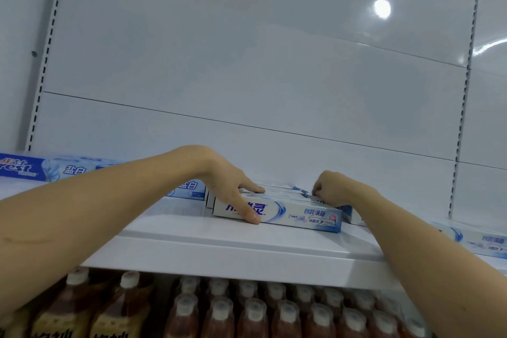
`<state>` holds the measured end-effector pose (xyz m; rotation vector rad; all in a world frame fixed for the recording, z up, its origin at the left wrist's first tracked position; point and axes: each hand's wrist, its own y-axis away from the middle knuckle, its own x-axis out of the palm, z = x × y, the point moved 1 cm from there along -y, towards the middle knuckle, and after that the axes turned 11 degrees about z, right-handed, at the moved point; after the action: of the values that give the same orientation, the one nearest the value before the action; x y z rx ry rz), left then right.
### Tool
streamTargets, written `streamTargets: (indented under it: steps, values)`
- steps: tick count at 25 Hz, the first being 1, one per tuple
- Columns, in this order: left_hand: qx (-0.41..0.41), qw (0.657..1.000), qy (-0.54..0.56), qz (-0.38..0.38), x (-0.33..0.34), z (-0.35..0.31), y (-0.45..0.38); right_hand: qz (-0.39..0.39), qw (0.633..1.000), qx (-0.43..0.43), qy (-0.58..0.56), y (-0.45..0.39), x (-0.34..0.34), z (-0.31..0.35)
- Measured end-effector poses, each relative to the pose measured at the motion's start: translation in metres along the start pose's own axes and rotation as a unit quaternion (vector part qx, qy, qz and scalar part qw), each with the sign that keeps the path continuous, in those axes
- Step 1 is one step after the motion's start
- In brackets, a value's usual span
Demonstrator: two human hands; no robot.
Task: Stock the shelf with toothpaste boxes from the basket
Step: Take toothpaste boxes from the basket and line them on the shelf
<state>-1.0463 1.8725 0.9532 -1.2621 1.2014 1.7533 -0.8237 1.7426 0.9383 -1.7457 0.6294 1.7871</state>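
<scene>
A: Squaring up the front toothpaste box (277, 212) is what we are at. It lies flat on the white shelf (219, 244), long side facing us, near the middle of the board, with more boxes packed behind it (277, 190).

B: And our hold on it?

A: Our left hand (233, 192) straddles its left end: the thumb (251, 216) presses the front face down to the shelf, and the fingers (253, 188) lie flat over the top of the row. It is a loose, half-open pinch, more a push than a lift. Our right hand (333, 189) is curled at the right end, at about three o'clock from the box's middle, knuckles up. We cannot tell whether it clasps a box or merely nudges one.

B: So placing, not fetching?

A: We judge so. The next move calls for a gentle shove toward twelve o'clock, both ends together, so the box sits flush and does not skew.

B: And around it?

A: A Crest box (41, 169) lies at nine o'clock, another box (480, 241) at four o'clock. Bottles (247, 313) stand on the tier below. The basket is out of view.
</scene>
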Motion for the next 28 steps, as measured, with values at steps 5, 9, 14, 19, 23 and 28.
streamTargets:
  steps: [5, 9, 14, 19, 23, 28]
  values:
    - [0.003, 1.000, 0.010, -0.008, 0.004, 0.004, -0.002, 0.008, 0.998, -0.029, 0.056, -0.004, 0.001, 0.003]
    - [0.011, 0.999, 0.026, -0.021, 0.008, 0.006, -0.003, -0.011, 0.999, -0.041, 0.004, -0.007, -0.003, -0.002]
    - [0.010, 0.999, 0.031, -0.020, 0.008, 0.007, -0.003, -0.030, 0.997, 0.022, 0.061, -0.006, 0.001, 0.000]
    - [0.007, 1.000, 0.012, -0.008, 0.005, 0.008, -0.011, 0.055, 0.954, 0.015, -0.296, 0.022, -0.014, 0.021]
    - [-0.023, 0.999, -0.042, -0.003, -0.003, 0.005, -0.023, 0.044, 0.932, 0.057, -0.356, 0.014, 0.005, 0.035]
    - [-0.006, 0.999, 0.018, 0.026, -0.024, 0.011, -0.024, 0.035, 0.921, 0.073, -0.380, 0.001, -0.007, 0.035]
